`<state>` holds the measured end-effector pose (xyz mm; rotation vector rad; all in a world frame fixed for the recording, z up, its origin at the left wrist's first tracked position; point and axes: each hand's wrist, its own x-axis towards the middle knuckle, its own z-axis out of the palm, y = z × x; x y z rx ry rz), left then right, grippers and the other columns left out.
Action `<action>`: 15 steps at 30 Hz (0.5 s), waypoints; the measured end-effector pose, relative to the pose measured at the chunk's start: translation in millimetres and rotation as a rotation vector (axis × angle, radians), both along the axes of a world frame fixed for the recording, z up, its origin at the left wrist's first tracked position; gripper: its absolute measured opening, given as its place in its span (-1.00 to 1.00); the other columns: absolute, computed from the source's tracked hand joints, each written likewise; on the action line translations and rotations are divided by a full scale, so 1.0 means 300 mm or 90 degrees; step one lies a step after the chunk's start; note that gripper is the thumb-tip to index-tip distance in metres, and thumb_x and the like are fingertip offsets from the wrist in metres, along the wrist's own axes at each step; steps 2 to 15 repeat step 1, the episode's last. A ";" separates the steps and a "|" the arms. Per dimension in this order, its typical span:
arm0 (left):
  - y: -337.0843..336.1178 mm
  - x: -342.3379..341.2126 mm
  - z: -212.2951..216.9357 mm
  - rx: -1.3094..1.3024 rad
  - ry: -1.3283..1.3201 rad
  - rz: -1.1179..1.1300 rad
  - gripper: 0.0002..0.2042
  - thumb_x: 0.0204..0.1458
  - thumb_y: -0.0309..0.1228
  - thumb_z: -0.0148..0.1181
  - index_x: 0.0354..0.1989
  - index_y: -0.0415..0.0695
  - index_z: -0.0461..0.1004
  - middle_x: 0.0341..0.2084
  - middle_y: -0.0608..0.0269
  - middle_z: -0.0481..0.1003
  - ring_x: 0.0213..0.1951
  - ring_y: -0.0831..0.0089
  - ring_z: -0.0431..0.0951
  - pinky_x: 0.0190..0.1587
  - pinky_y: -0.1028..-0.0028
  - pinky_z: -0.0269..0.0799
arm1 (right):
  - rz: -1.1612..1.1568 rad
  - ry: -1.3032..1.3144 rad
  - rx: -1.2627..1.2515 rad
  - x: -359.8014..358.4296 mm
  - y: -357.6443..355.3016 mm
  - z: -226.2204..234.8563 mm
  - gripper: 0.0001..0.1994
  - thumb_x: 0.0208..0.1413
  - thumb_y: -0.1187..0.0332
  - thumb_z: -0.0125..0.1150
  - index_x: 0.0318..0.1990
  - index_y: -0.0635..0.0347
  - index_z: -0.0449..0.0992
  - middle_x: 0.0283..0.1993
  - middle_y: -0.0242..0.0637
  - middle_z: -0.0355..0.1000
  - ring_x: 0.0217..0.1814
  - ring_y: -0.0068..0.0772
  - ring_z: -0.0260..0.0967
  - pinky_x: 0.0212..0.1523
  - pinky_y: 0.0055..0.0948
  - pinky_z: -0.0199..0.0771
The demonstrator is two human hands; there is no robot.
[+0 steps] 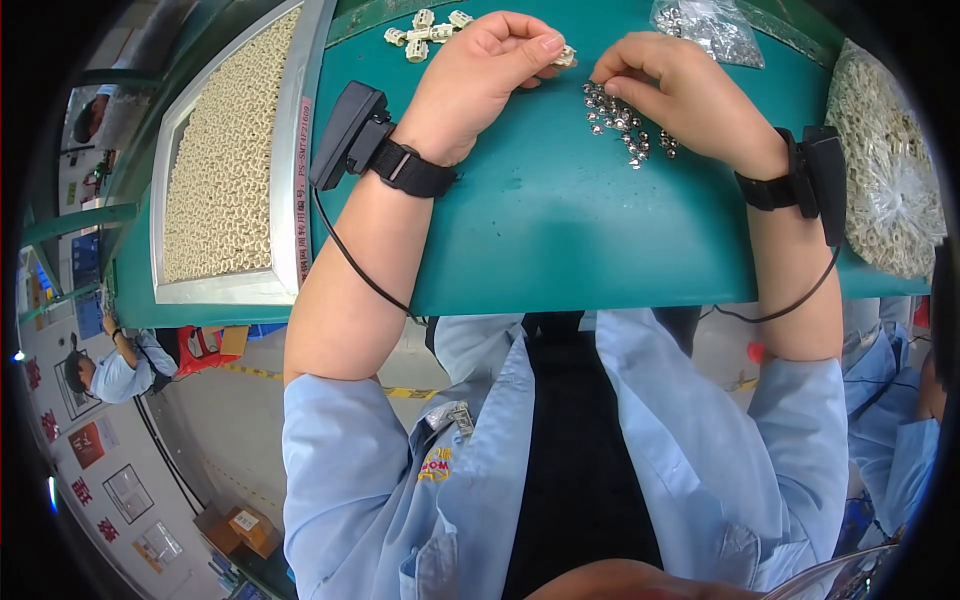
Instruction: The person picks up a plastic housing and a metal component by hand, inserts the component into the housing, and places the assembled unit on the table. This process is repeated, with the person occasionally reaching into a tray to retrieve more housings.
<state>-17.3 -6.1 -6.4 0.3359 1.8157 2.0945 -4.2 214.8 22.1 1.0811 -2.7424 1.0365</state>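
Note:
Near the far side of the green table, my left hand (497, 58) pinches a small cream plastic part (567, 57) between thumb and fingers. Just to its right is my right hand (668, 88), with thumb and fingertips drawn together. Whatever those fingertips hold, if anything, is too small to make out. Under and in front of them lies a loose pile of small shiny metal pieces (625, 122). Several cream plastic parts (418, 40) of the same kind sit in a cluster beyond my left wrist. Each wrist wears a black strapped device.
On the left stands a metal-framed tray (228, 291) filled with many cream parts. A clear bag of metal pieces (715, 35) lies at the back right. A large clear bag of cream parts (885, 165) sits at the right edge. Other people in blue are at both sides.

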 end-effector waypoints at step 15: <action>0.000 0.001 0.001 0.001 0.002 0.000 -0.89 0.15 -0.39 0.14 -0.24 -0.13 0.41 -0.40 0.41 0.49 -0.38 0.69 0.42 -0.26 0.69 0.33 | -0.002 -0.021 0.003 -0.001 0.001 0.001 -0.88 0.09 0.49 0.16 -0.22 0.29 0.50 -0.32 -0.21 0.45 -0.28 -0.34 0.42 -0.24 -0.44 0.41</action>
